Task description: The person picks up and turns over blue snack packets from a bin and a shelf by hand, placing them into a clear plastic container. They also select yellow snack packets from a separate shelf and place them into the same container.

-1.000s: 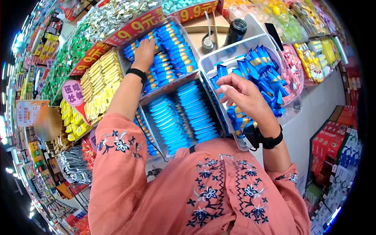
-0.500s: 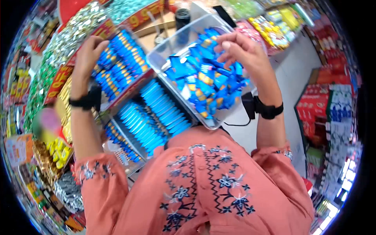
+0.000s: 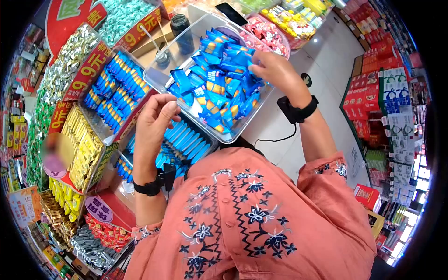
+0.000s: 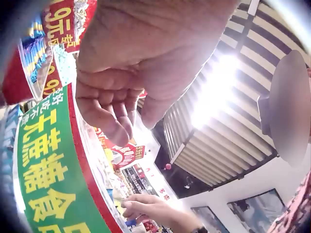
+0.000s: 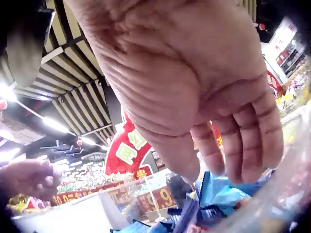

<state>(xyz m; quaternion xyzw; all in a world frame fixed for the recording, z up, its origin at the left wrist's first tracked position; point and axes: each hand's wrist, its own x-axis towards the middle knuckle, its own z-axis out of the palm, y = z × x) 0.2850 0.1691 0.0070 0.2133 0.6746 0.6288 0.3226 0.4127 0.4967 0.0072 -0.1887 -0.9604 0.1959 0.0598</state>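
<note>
A clear plastic bin (image 3: pixel 156 77) in the head view is heaped with loose blue snack packets (image 3: pixel 219 86). My right hand (image 3: pixel 277 70) hangs over its right rim, fingertips close over the heap. In the right wrist view, its fingers (image 5: pixel 233 141) point down with blue packets (image 5: pixel 218 191) just beyond them. My left hand (image 3: pixel 156 119) is raised near the bin's left corner, above a box of light-blue packets (image 3: pixel 186 140). The left wrist view shows its fingers (image 4: pixel 109 116) loosely bent and holding nothing.
Left of the bin, a box of stacked blue packets (image 3: pixel 116 86) stands beside yellow packets (image 3: pixel 81 144). A dark bottle (image 3: pixel 182 32) and a phone (image 3: pixel 231 13) are behind the bin. Pink packets (image 3: pixel 266 32) lie at its far right, and red boxes (image 3: pixel 361 95) stand farther right.
My left hand has left the box of stacked blue packets and come right and nearer to the bin. My right hand, earlier above the heap, is now at the bin's right side. The head view has shifted.
</note>
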